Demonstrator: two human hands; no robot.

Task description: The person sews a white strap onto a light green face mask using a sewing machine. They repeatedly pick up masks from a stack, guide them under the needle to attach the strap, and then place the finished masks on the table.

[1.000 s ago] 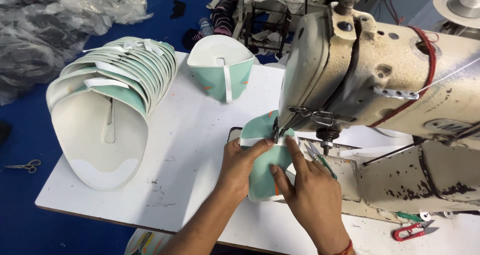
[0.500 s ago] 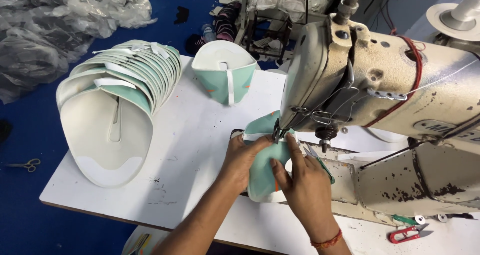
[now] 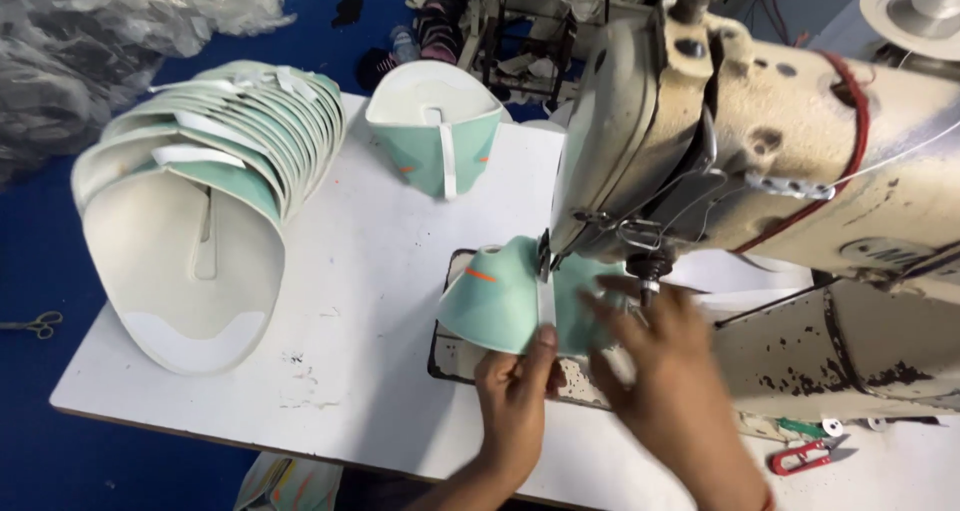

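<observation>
Listing contents of one white counter (image 3: 330, 301), seen from above.

Item: one mint-green curved fabric piece (image 3: 500, 296) with a white strap down its middle and a small orange mark. It sits at the counter's middle, under the needle area of the sewing machine (image 3: 760, 161), partly over a dark-edged plate set into the counter.

Item: one cream sewing machine, worn and rust-spotted, with a red cord across its arm.

Item: one stack of nested pieces (image 3: 200, 191) of the same mint and white kind, lying on its side at the counter's left end. The exact number cannot be told; roughly ten rims show.

Item: one single standing piece (image 3: 435, 131), mint outside and white inside, at the far edge, well apart from the stack.

Item: one red-handled thread snip (image 3: 805, 456) on the counter's near right. One pair of scissors (image 3: 35, 324) on the blue floor (image 3: 40, 441) at left. One heap of clear plastic bags (image 3: 90, 31) on the floor at upper left.

Hands: two. The left hand (image 3: 515, 401) reaches up from the near edge, palm down, thumb and fingers pinched on the lower rim of the mint-green curved fabric piece at the strap; its grip is clenched on the fabric. The right hand (image 3: 665, 356) is motion-blurred, fingers spread and laid flat against the piece's right side just below the needle; whether its grip closes on the fabric I cannot tell.
</observation>
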